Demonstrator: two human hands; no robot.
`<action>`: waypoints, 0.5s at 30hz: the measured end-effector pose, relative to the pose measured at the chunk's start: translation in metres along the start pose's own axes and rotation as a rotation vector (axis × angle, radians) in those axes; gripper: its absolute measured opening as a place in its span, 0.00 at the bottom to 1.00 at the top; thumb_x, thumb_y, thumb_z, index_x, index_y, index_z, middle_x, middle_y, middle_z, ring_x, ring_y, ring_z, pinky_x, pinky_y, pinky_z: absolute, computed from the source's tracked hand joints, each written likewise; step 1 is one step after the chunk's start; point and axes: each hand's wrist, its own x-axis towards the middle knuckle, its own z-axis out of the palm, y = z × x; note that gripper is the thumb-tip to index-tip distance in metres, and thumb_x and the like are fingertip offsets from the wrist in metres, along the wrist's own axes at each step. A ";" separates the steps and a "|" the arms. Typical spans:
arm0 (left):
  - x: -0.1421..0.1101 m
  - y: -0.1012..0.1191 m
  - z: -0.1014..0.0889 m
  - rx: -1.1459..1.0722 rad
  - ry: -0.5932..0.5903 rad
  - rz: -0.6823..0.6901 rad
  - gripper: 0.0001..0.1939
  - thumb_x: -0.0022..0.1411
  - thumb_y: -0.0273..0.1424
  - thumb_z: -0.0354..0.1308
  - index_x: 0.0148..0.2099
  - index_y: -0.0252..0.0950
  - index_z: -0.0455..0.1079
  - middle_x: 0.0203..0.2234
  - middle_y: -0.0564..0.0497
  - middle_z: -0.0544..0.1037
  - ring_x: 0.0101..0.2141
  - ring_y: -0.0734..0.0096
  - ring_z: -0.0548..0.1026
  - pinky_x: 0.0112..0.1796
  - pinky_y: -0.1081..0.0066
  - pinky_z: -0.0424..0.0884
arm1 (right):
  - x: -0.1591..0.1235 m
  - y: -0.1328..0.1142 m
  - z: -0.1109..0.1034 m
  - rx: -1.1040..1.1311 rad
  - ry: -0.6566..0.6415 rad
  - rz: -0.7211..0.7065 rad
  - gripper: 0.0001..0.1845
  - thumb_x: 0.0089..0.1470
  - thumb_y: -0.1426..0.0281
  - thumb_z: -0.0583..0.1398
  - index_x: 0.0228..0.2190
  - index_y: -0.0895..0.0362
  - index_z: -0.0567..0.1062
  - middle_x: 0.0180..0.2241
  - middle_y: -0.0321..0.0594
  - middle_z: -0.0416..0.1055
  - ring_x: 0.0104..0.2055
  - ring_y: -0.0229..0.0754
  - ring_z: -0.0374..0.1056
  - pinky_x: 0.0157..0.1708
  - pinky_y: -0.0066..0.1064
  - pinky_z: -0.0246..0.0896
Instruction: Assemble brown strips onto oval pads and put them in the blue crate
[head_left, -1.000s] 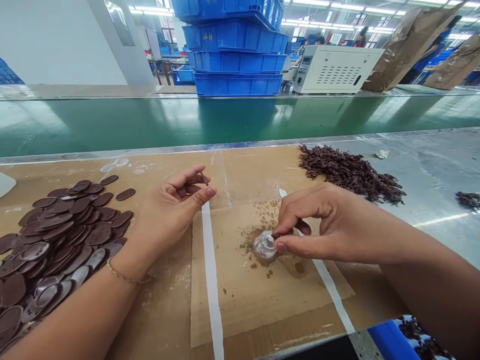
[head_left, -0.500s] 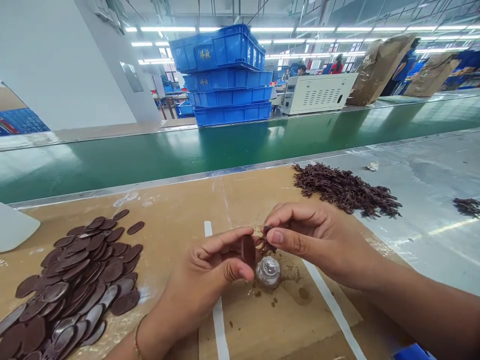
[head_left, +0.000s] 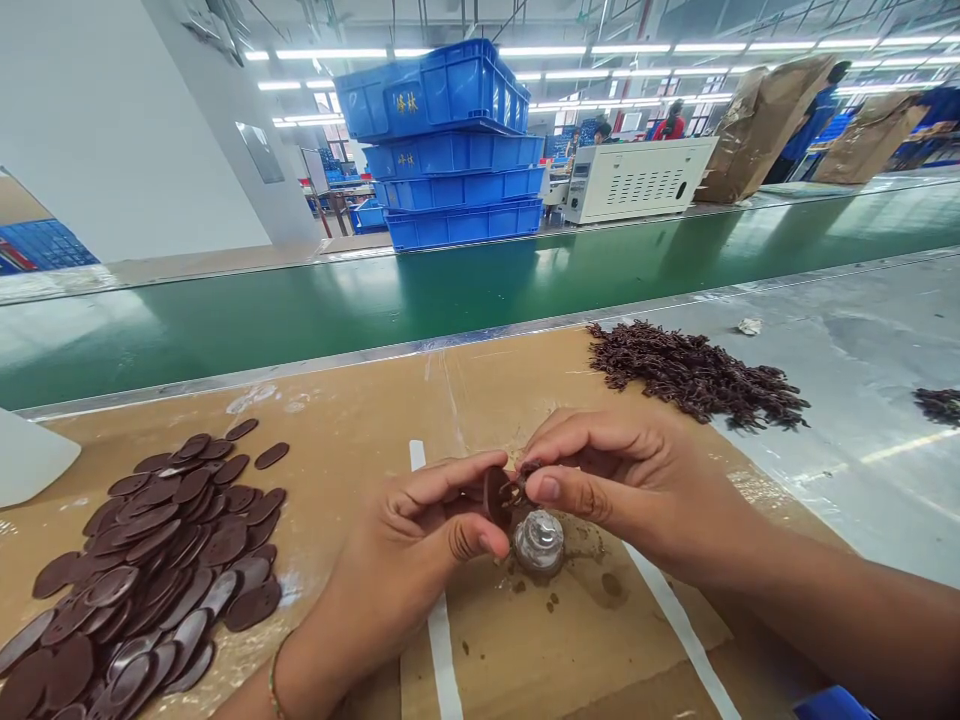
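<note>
My left hand pinches a brown oval disc upright between thumb and fingers. My right hand pinches a small dark brown clip-like piece against the disc's face. Just below both hands a small clear glass jar stands on a cardboard sheet speckled with brown crumbs. A heap of like brown oval discs lies at my left. A pile of small dark brown pieces lies beyond my right hand.
A green conveyor belt runs across behind the bench. Stacked blue crates and a white machine box stand past it. White tape strips cross the cardboard. A second small dark pile lies far right. People work in the distance.
A second ago my left hand was open-fingered at the left and my right hand dipped at the jar. Both have since come together above the jar, holding the disc and small piece.
</note>
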 end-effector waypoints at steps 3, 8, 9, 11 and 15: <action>0.001 0.001 0.001 0.016 -0.006 0.013 0.15 0.54 0.35 0.69 0.45 0.53 0.79 0.26 0.58 0.82 0.36 0.74 0.77 0.46 0.76 0.69 | 0.000 -0.001 0.000 -0.077 0.008 -0.013 0.06 0.53 0.75 0.66 0.34 0.52 0.82 0.34 0.31 0.79 0.36 0.31 0.74 0.36 0.20 0.67; 0.001 0.002 0.002 -0.012 0.005 0.003 0.14 0.55 0.34 0.69 0.44 0.54 0.79 0.25 0.59 0.81 0.34 0.76 0.77 0.44 0.78 0.69 | 0.000 -0.001 0.001 -0.141 0.008 -0.020 0.03 0.53 0.71 0.67 0.33 0.54 0.81 0.33 0.34 0.78 0.35 0.33 0.74 0.36 0.23 0.67; 0.001 0.002 0.002 -0.018 0.003 -0.002 0.14 0.55 0.34 0.68 0.44 0.54 0.79 0.24 0.59 0.81 0.34 0.76 0.77 0.44 0.78 0.70 | -0.001 -0.001 0.001 -0.148 0.004 -0.023 0.03 0.53 0.71 0.67 0.33 0.55 0.81 0.33 0.35 0.78 0.35 0.34 0.74 0.36 0.24 0.67; 0.000 0.003 0.001 -0.031 0.000 -0.018 0.14 0.55 0.33 0.68 0.44 0.53 0.79 0.24 0.59 0.81 0.33 0.77 0.76 0.43 0.78 0.70 | -0.002 -0.001 0.001 -0.166 -0.005 -0.023 0.04 0.54 0.70 0.66 0.33 0.55 0.81 0.33 0.35 0.78 0.35 0.35 0.74 0.36 0.25 0.67; -0.001 0.005 0.002 -0.052 0.013 -0.028 0.13 0.54 0.32 0.69 0.43 0.51 0.80 0.24 0.58 0.81 0.33 0.76 0.77 0.42 0.79 0.71 | -0.004 0.000 0.002 -0.192 -0.017 -0.019 0.04 0.54 0.68 0.66 0.33 0.55 0.80 0.33 0.36 0.77 0.36 0.37 0.74 0.37 0.29 0.67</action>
